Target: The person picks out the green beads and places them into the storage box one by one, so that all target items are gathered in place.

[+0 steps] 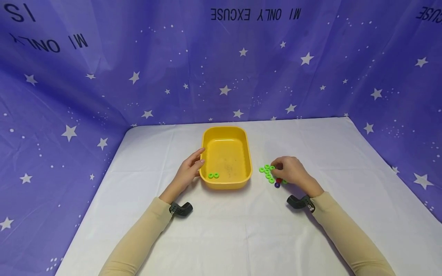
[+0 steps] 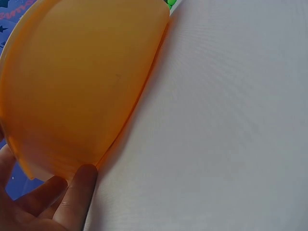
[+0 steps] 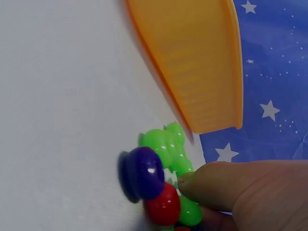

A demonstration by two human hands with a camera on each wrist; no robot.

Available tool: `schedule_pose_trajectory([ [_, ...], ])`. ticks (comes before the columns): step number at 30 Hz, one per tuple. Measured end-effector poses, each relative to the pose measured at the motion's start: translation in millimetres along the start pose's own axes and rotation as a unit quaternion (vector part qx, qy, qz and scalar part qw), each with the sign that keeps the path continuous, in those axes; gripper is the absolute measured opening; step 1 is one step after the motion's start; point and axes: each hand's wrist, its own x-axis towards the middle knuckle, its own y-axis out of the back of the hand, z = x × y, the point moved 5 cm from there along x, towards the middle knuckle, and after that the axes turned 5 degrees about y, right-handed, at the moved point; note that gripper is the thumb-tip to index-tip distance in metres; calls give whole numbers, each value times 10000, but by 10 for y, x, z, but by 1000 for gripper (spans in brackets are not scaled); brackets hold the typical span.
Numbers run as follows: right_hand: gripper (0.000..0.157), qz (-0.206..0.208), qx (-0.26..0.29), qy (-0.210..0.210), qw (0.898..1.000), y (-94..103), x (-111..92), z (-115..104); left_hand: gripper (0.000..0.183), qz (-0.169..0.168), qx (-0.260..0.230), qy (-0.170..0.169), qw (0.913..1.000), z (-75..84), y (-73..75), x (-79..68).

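Note:
A yellow rectangular bin point(image 1: 226, 184) stands on the white cloth, with two green ring beads point(image 1: 213, 175) lying inside at its near left. My left hand point(image 1: 186, 170) rests against the bin's left wall, fingers fairly straight; the left wrist view shows the thumb point(image 2: 79, 192) touching the outer wall. To the right of the bin lies a loose cluster of green beads point(image 1: 267, 171). Over this cluster, my right hand point(image 1: 291, 170) pinches a green bead between thumb and index finger. A dark purple bead point(image 3: 146, 173) and a red bead point(image 3: 163, 204) sit beside the thumb point(image 3: 211, 185).
White cloth point(image 1: 221, 234) covers the table. A purple star-patterned curtain point(image 1: 193, 76) hangs behind and at both sides. Each wrist wears a black camera mount, one at the left wrist point(image 1: 182, 209) and one at the right wrist point(image 1: 299, 202).

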Motion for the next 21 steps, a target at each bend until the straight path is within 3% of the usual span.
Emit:
schedule_pose_trajectory([
  [13, 30, 186, 234, 231, 9993, 185, 28, -40, 53, -30, 53, -40, 10000, -15, 6, 14],
  [21, 27, 473, 399, 653, 9959, 357, 163, -310, 52, -14, 42, -7, 10000, -19, 9, 18],
])
